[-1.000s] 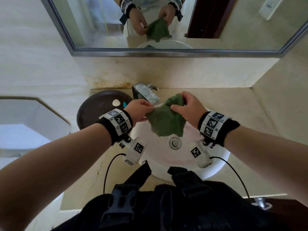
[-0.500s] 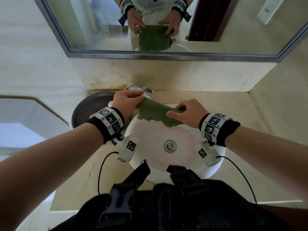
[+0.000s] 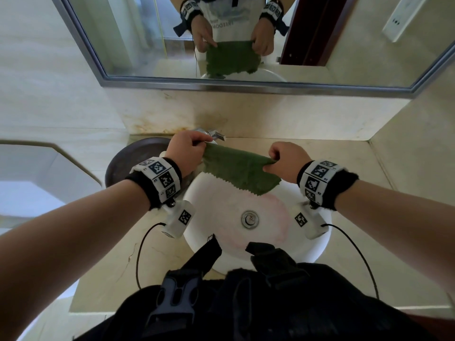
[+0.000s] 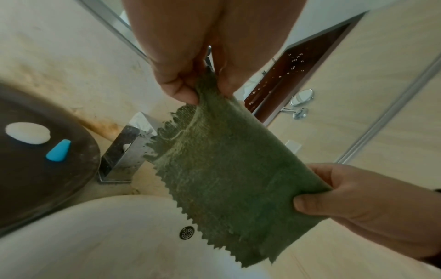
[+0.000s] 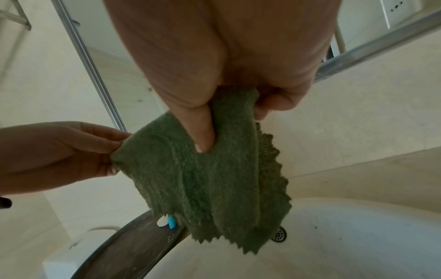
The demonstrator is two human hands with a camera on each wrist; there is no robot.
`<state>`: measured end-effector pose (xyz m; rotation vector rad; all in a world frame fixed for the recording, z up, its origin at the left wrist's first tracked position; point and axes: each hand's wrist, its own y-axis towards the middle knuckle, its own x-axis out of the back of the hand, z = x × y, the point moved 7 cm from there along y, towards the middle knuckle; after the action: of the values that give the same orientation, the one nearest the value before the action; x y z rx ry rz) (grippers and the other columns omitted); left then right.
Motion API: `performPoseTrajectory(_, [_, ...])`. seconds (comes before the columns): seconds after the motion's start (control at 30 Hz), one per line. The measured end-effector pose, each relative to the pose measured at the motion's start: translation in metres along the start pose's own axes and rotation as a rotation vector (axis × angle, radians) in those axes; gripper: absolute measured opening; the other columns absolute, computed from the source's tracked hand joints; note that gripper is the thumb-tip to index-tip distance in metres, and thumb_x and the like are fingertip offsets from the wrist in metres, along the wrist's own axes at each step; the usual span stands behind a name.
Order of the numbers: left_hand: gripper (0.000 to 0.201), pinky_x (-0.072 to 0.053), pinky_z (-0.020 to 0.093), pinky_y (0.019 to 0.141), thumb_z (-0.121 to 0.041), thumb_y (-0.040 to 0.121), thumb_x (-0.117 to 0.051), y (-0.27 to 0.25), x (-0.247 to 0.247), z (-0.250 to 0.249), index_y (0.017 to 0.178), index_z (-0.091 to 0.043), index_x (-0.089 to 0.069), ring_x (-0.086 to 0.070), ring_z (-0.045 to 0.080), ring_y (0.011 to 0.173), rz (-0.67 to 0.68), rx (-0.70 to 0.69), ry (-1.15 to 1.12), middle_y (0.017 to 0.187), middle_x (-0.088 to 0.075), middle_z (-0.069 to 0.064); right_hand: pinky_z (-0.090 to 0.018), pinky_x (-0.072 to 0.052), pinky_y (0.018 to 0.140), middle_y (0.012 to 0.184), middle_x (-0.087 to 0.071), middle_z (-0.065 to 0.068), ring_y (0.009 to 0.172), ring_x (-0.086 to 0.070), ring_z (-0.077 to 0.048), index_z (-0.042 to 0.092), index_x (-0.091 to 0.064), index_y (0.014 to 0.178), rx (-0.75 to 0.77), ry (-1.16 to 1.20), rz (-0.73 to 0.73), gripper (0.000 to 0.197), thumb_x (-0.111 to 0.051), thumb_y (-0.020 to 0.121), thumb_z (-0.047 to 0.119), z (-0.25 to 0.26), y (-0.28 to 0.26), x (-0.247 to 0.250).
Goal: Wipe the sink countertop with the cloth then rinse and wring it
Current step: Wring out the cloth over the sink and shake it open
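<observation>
A green cloth [image 3: 240, 169] with zigzag edges hangs spread out above the back of the white sink basin [image 3: 216, 232]. My left hand [image 3: 188, 150] pinches its upper left corner [image 4: 205, 90] beside the chrome faucet [image 4: 126, 149]. My right hand [image 3: 283, 161] pinches the upper right corner [image 5: 233, 105], thumb pressed on the front of the cloth. The cloth [image 4: 226, 179] is stretched between both hands and its lower edge dangles free over the basin. The beige countertop [image 3: 344, 153] surrounds the basin.
A dark round tray [image 4: 35, 179] left of the faucet carries a white soap [image 4: 27, 133] and a small blue piece [image 4: 58, 151]. The mirror [image 3: 320, 33] stands behind the counter. The drain [image 3: 250, 219] lies in the basin's middle. A wall bounds the counter on the right.
The cloth went from bunched between my hands to spread flat. Both hands moved apart and toward the faucet, stretching its top edge.
</observation>
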<state>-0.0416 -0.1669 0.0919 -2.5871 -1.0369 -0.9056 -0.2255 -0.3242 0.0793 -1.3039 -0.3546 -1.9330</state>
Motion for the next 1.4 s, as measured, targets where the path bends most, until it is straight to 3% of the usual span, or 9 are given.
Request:
performPoseTrajectory(0.1, [0.029,-0.054,0.023,0.077,-0.003,0.091,-0.052,0.001,0.003,-0.005,0.108,-0.014,-0.073,-0.063,0.017,0.082,-0.001,-0.01,0.004,0.098,-0.068,0.004,-0.022,-0.038,0.06,0.069,-0.054,0.012,0.067,-0.052,-0.009,0.026,-0.059,0.078,0.022,0.001,0.035,0.012,-0.07,0.082,0.026,0.002,0.002,0.003])
performPoseTrajectory(0.3, [0.015,-0.043,0.031,0.092,-0.017,0.09,-0.057,0.011,0.004,-0.005,0.094,-0.015,-0.071,-0.049,0.022,0.096,0.05,-0.064,0.266,0.103,-0.056,0.009,-0.028,-0.045,0.067,0.074,-0.061,0.005,0.073,-0.057,-0.015,0.022,-0.061,0.075,-0.024,-0.012,0.09,0.016,-0.069,0.083,0.034,-0.001,0.004,0.009])
performPoseTrajectory(0.47, [0.01,-0.046,0.024,0.061,-0.018,0.095,-0.053,0.011,0.002,-0.011,0.092,-0.012,-0.061,-0.054,0.016,0.07,0.136,-0.093,0.242,0.08,-0.059,0.001,-0.031,-0.047,0.072,0.082,-0.061,0.001,0.082,-0.059,-0.021,0.017,-0.062,0.085,0.011,-0.033,0.108,0.015,-0.072,0.08,0.027,0.003,0.005,0.011])
performPoseTrajectory(0.67, [0.017,-0.053,0.033,0.08,-0.005,0.093,-0.052,0.012,0.004,-0.008,0.098,-0.013,-0.066,-0.06,0.02,0.082,0.169,-0.088,0.171,0.088,-0.062,0.002,-0.028,-0.048,0.072,0.086,-0.068,-0.003,0.083,-0.062,-0.02,0.015,-0.069,0.087,-0.021,-0.021,0.156,0.018,-0.074,0.078,0.03,0.002,0.004,0.012])
performPoseTrajectory(0.83, [0.017,-0.053,0.028,0.078,-0.011,0.089,-0.061,0.01,-0.002,-0.004,0.103,-0.019,-0.066,-0.063,0.016,0.082,0.26,-0.023,0.039,0.088,-0.066,-0.003,-0.03,-0.055,0.073,0.089,-0.07,-0.006,0.082,-0.065,-0.021,0.01,-0.07,0.094,-0.037,0.059,0.165,0.027,-0.077,0.075,0.028,0.004,0.005,0.013])
performPoseTrajectory(0.97, [0.016,-0.05,0.018,0.072,-0.019,0.084,-0.071,0.005,-0.011,-0.005,0.1,-0.021,-0.071,-0.061,0.01,0.074,0.366,-0.065,0.224,0.082,-0.068,-0.005,-0.033,-0.059,0.068,0.091,-0.066,-0.008,0.081,-0.066,-0.023,0.007,-0.064,0.096,-0.058,0.133,0.168,0.026,-0.078,0.075,0.017,0.003,0.006,0.014])
performPoseTrajectory(1.13, [0.008,-0.041,0.026,0.07,-0.015,0.091,-0.06,0.01,-0.002,-0.001,0.093,-0.012,-0.066,-0.057,0.02,0.077,0.282,-0.059,0.34,0.084,-0.063,0.003,-0.022,-0.049,0.06,0.085,-0.068,-0.003,0.072,-0.061,-0.015,0.014,-0.069,0.089,-0.031,0.035,0.147,0.023,-0.078,0.074,0.028,0.004,0.009,0.019])
performPoseTrajectory(1.27, [0.012,-0.043,0.029,0.072,-0.004,0.086,-0.059,0.01,0.006,-0.001,0.095,-0.01,-0.063,-0.056,0.022,0.083,0.292,-0.066,0.382,0.091,-0.061,0.005,-0.018,-0.041,0.057,0.071,-0.065,0.005,0.066,-0.059,-0.009,0.024,-0.064,0.07,-0.041,0.134,0.122,0.017,-0.076,0.076,0.033,0.004,0.008,0.024])
performPoseTrajectory(1.4, [0.023,-0.043,0.03,0.074,0.002,0.082,-0.061,0.009,0.009,0.0,0.1,-0.012,-0.065,-0.055,0.021,0.088,0.304,-0.048,0.415,0.094,-0.061,0.002,-0.02,-0.04,0.058,0.074,-0.063,0.001,0.069,-0.057,-0.013,0.015,-0.062,0.073,-0.018,0.147,0.097,0.017,-0.076,0.075,0.025,0.008,0.007,0.023])
